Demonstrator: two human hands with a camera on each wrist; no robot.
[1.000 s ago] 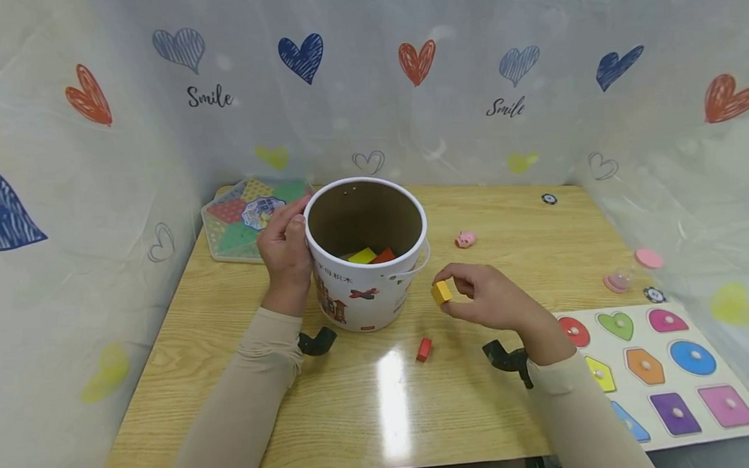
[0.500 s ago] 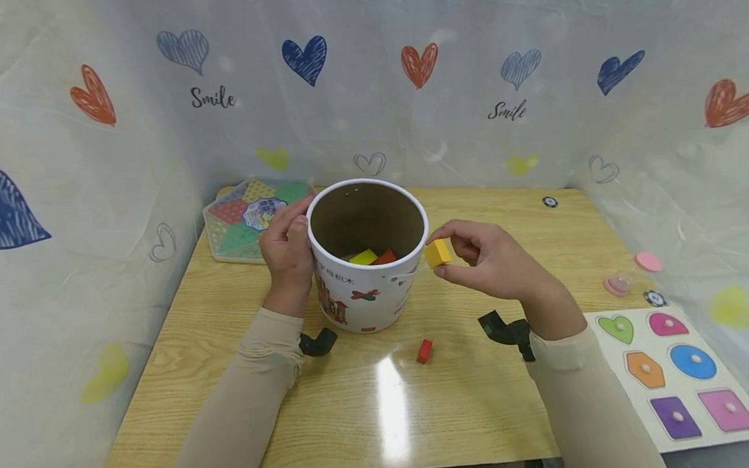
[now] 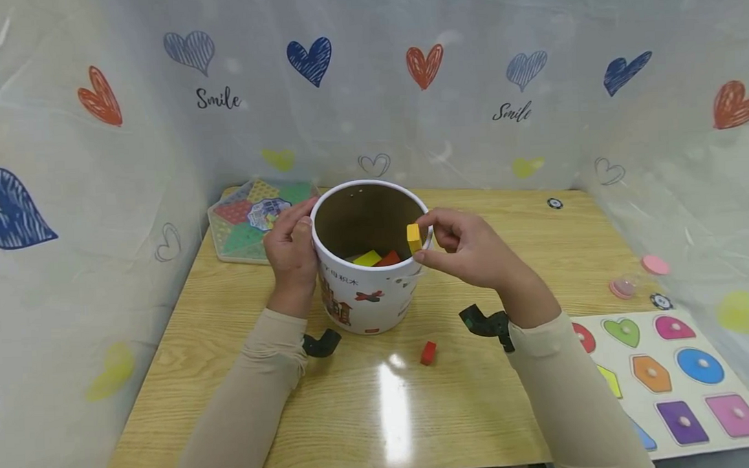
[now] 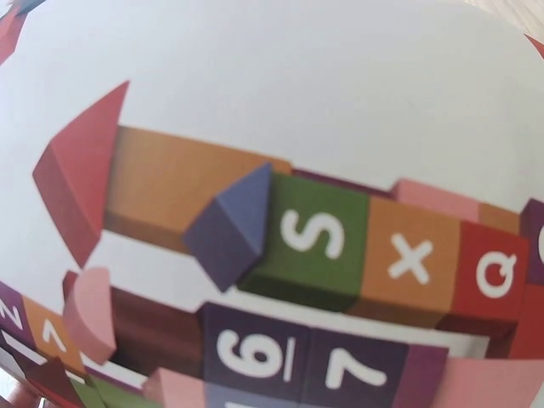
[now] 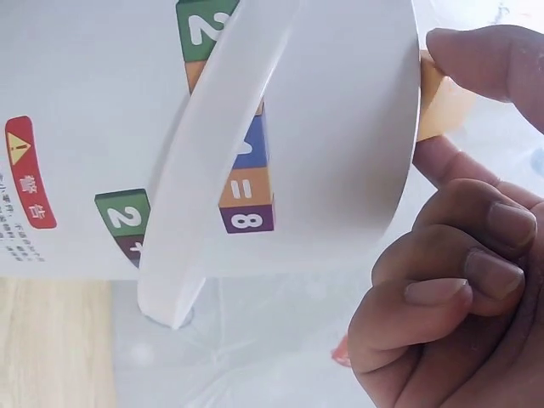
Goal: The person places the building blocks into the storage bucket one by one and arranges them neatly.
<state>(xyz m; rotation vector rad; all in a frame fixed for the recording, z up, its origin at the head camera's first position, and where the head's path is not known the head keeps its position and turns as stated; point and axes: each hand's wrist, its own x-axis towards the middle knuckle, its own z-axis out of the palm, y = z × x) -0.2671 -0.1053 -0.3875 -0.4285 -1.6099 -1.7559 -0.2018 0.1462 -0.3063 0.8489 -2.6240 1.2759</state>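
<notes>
In the head view, my left hand (image 3: 290,254) holds the left side of a white bucket (image 3: 377,303), its thumb near the rim. Colored block pictures cover the bucket wall, seen close up in the left wrist view. A yellow block (image 3: 366,258) and a red block (image 3: 389,259) lie inside. My right hand (image 3: 468,248) pinches a small orange-yellow block (image 3: 414,238) between thumb and index finger at the bucket's right rim. In the right wrist view the other fingers (image 5: 450,263) are curled and the block is partly hidden behind the rim.
A red block (image 3: 428,352) lies on the wooden table (image 3: 355,400) before the bucket. Behind my left hand is a clear patterned box (image 3: 241,225). At right are a shape puzzle board (image 3: 657,348), a pink sand timer (image 3: 630,280) and round black-and-white chips (image 3: 555,203).
My right hand has lifted the orange-yellow block and carried it up and left to the bucket's rim, now hiding the pink pig figure. The left hand stays at the bucket.
</notes>
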